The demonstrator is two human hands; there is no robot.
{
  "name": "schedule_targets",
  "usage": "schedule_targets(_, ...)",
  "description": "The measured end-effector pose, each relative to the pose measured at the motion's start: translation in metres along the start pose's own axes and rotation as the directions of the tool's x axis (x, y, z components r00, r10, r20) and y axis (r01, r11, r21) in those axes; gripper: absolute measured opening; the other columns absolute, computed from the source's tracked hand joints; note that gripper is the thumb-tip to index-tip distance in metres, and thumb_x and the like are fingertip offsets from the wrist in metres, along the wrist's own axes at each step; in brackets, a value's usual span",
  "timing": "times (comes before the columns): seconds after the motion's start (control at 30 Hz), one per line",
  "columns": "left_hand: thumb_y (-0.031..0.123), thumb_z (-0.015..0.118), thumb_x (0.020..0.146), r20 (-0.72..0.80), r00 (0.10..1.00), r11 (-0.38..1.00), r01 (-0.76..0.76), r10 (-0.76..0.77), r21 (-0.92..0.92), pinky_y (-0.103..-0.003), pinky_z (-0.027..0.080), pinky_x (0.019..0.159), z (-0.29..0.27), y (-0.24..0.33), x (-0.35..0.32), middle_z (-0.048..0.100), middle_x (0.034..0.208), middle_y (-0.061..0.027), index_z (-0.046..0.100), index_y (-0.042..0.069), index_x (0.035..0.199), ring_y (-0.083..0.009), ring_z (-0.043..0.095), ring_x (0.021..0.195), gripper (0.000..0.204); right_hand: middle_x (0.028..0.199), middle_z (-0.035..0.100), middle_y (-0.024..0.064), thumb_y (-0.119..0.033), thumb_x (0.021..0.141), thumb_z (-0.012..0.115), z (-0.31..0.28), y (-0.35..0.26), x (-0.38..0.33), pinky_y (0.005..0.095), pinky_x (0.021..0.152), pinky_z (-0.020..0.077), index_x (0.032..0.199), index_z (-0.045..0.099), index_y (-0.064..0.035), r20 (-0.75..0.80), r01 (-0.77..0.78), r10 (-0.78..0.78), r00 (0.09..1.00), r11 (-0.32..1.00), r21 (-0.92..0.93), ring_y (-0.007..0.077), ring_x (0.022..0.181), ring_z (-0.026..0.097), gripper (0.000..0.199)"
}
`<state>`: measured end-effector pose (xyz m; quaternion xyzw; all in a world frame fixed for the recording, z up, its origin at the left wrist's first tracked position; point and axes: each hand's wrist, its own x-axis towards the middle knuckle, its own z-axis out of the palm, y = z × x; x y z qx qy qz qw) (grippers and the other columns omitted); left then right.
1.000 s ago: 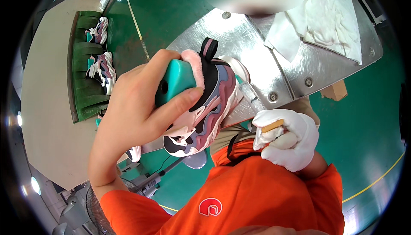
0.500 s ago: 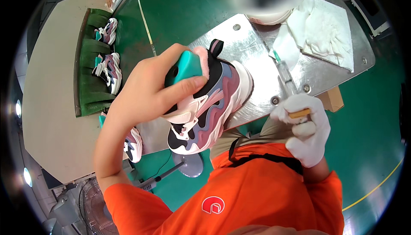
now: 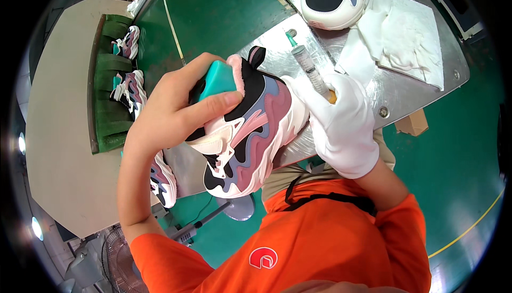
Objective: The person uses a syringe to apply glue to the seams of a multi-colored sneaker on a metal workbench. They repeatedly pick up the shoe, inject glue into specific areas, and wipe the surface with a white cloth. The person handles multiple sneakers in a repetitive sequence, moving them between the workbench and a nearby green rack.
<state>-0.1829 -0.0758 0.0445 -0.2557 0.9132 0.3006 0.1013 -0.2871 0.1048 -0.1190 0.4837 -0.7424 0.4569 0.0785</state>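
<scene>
A sneaker (image 3: 253,127) in purple, pink, white and black is tilted in front of me, its sole toward the right. My bare left hand (image 3: 173,103) is closed around its collar, thumb on the pink fluffy lining, next to a teal shoe last (image 3: 217,79) that fills the opening. In a white glove, my right hand (image 3: 344,122) is closed round a clear syringe (image 3: 309,69) with a teal tip pointing up and away. An orange-yellow end of the syringe shows between the gloved fingers. That hand is at the heel side of the sole; whether it touches is hard to tell.
Below the hands lies a metal table (image 3: 272,34). Another sneaker (image 3: 330,2) stands at its far side, beside white cloths (image 3: 408,37). At left, several sneakers sit along a green padded rack (image 3: 109,95). A cardboard box (image 3: 413,123) is past the table's right edge.
My right hand has moved left and up to the sneaker's heel, bringing the syringe along and changing its grip. The sneaker has shifted slightly left in my left hand.
</scene>
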Motion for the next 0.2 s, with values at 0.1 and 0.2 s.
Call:
schedule_targets(0.1,0.034,0.069,0.084,0.013,1.000,1.000,-0.004,0.003,0.030,-0.028,0.044,0.056,-0.0015,-0.0008,0.0015,0.057,0.071,-0.0066,0.056,0.002,0.101,-0.0122,0.054,0.062,0.039,0.098,0.048,0.0106,-0.007,0.072,0.066,-0.0053,0.0027,0.0048,0.0394,0.080,0.0451,0.119,0.066,-0.0133,0.132,0.056,-0.052,0.990,0.998,-0.025,0.0304,0.093,0.052,0.047)
schedule_targets(0.2,0.035,0.069,0.084,0.019,1.000,1.000,-0.008,0.007,0.023,-0.029,0.044,0.057,-0.0019,-0.0022,0.0041,0.058,0.072,-0.0071,0.056,0.004,0.103,-0.0133,0.055,0.062,0.039,0.099,0.049,0.0142,-0.001,0.066,0.064,0.0015,0.0079,0.0044,0.0412,0.083,0.0438,0.122,0.065,-0.0144,0.091,0.085,-0.090,0.992,0.995,0.050,0.0322,0.094,0.053,0.058)
